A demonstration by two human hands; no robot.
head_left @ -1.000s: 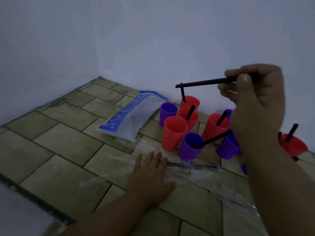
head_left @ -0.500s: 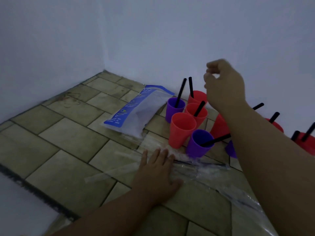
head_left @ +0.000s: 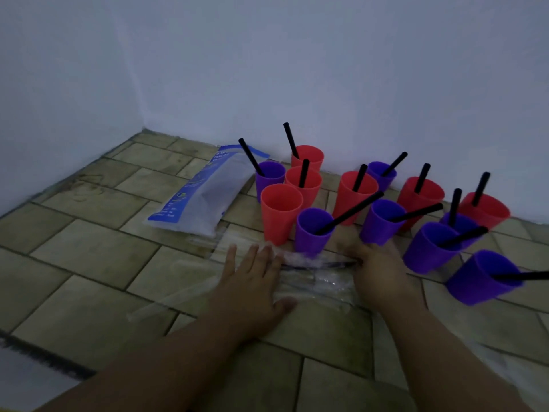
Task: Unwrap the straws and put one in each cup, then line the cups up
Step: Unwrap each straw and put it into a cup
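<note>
**Right hand down at the wrapped straw**

The right hand (head_left: 381, 272) has come down from above the cups to the tiled floor (head_left: 89, 248). Its fingertips now meet one end of a thin black straw (head_left: 315, 266) that lies inside crinkled clear plastic wrapping (head_left: 320, 288). Blur hides whether it pinches the straw. The left hand (head_left: 252, 283) has stayed where it was, flat on the wrapping with its fingers spread and straight.

Thirteen tapered plastic cups stand in a loose cluster by the wall, six red and seven purple. Twelve hold a slanting black straw, among them the far-left purple cup (head_left: 269, 176), which was without one a second ago. Only the smooth red cup at the front left (head_left: 279, 215) is empty.

A flat blue-and-white plastic bag (head_left: 199, 200) lies left of the cups. A clear empty wrapper tube (head_left: 166, 304) lies on the matte, stained rectangular tiles left of the left hand.
</note>
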